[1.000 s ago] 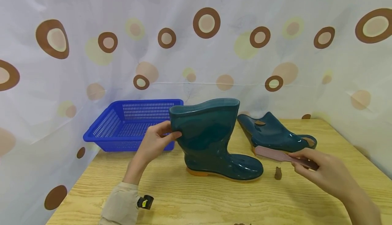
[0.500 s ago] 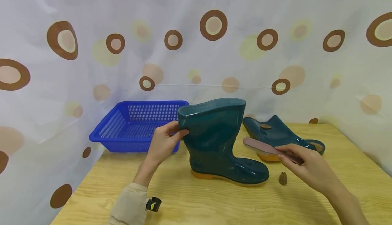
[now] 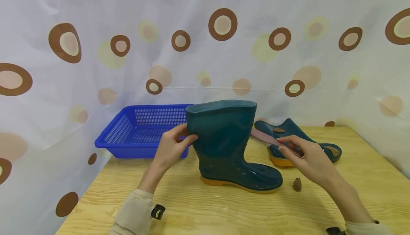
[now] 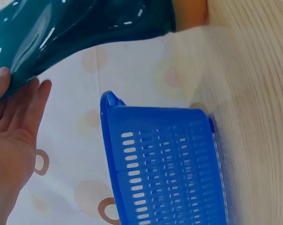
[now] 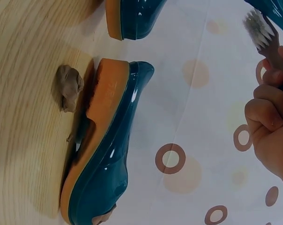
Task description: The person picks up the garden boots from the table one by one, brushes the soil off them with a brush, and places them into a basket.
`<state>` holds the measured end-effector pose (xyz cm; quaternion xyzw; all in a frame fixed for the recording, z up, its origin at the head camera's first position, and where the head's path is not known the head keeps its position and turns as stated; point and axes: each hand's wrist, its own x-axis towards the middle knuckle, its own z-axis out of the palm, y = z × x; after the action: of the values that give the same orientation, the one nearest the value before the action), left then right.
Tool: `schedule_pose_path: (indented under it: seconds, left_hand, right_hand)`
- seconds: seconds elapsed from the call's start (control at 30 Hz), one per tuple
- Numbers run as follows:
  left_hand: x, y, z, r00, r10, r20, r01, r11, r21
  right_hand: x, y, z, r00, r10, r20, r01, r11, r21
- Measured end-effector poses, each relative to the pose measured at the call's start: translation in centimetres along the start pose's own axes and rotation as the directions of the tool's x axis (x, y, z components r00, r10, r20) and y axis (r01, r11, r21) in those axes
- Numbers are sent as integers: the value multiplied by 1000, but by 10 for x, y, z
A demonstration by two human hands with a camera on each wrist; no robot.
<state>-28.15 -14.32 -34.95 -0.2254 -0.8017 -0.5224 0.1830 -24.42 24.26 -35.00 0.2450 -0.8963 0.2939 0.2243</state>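
Note:
A dark teal rubber boot (image 3: 224, 149) with an orange sole stands upright on the table. My left hand (image 3: 171, 146) pinches the back of its shaft just below the top opening, thumb on the near side. In my right hand (image 3: 309, 158) is a brush (image 3: 263, 136) with a pinkish-brown back and handle. Its pale bristles (image 5: 259, 30) face the boot's shaft, the head reaching the shaft's front edge. Behind that hand a second teal boot (image 3: 292, 130) lies on its side, brown patches on its shaft and toe.
A blue plastic basket (image 3: 134, 152) sits at the back left of the wooden table (image 3: 205, 213). A small brown lump (image 3: 297, 184) lies just beyond the upright boot's toe. A white patterned sheet (image 3: 192, 68) hangs behind and along the sides.
My right hand has raised the brush and brought it leftward, from beside the lying boot to the upright boot's shaft. My left hand keeps its hold; the head view has shifted slightly.

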Motion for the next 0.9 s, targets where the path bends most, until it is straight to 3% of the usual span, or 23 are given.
schedule_pose_path:
  seconds: [0.1, 0.2, 0.27, 0.33, 0.4, 0.53, 0.63, 0.7, 0.77, 0.9]
  left_hand:
    - [1, -1, 0, 996, 93, -12, -92, 995, 46]
    - [2, 1, -2, 983, 184, -16, -180, 974, 134]
    - [3, 3, -5, 969, 248, -20, -238, 946, 220]
    - [4, 6, -7, 944, 329, -32, -304, 903, 305]
    - [6, 10, -10, 908, 417, -44, -371, 848, 379]
    - [12, 24, -12, 817, 575, -37, -478, 714, 512]
    - [17, 37, -10, 751, 660, 27, -544, 595, 592]
    - [22, 47, -6, 717, 692, 90, -580, 519, 628]
    - [28, 59, 0, 700, 697, 157, -603, 458, 653]
    - [44, 86, 12, 700, 651, 291, -630, 372, 682]
  right_hand:
    - [0, -1, 1, 1000, 25, 9, -25, 1000, 3]
    - [0, -2, 2, 999, 36, 13, -36, 999, 8]
    - [0, -2, 3, 999, 40, 15, -40, 999, 14]
    - [1, -2, 3, 999, 42, 16, -43, 999, 18]
    - [1, -2, 3, 999, 46, 19, -46, 999, 20]
    - [1, -3, 2, 998, 55, 23, -55, 998, 23]
    - [0, -3, 2, 998, 66, 25, -66, 998, 20]
    - [0, -4, 2, 997, 73, 26, -74, 997, 21]
    - [-1, -5, 2, 997, 77, 26, -78, 997, 23]
    - [-1, -6, 3, 996, 80, 27, -80, 997, 22]
